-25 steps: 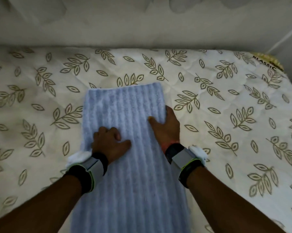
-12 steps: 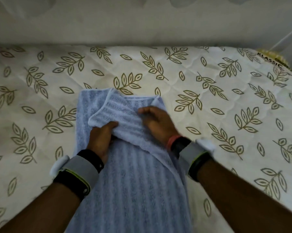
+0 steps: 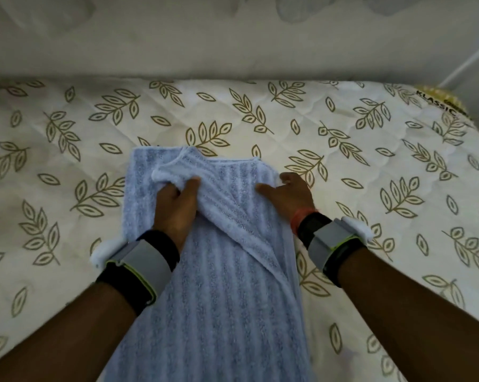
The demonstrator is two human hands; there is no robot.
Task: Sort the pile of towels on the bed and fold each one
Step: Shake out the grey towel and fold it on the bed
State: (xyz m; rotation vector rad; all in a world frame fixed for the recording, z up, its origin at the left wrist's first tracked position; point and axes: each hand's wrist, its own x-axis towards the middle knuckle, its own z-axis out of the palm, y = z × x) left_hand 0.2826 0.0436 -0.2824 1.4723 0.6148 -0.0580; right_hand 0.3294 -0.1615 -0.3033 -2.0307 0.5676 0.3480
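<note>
Left hand [image 3: 175, 205]: fingers and thumb curled round a bunched fold of the blue ribbed towel [image 3: 221, 299]. Right hand [image 3: 290, 194]: on the towel's right edge, thumb flat on the cloth; finger grip not discernible. Towel under and between both hands, lengthwise on the bed [image 3: 370, 161].

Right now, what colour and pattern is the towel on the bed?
Light blue towel with lengthwise ribbed stripes, clearest in the head view.

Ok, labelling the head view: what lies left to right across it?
Left wristband → left hand gripping a flap of the blue towel → right hand at its right edge → right wristband → KLASSIC mattress label.
</note>
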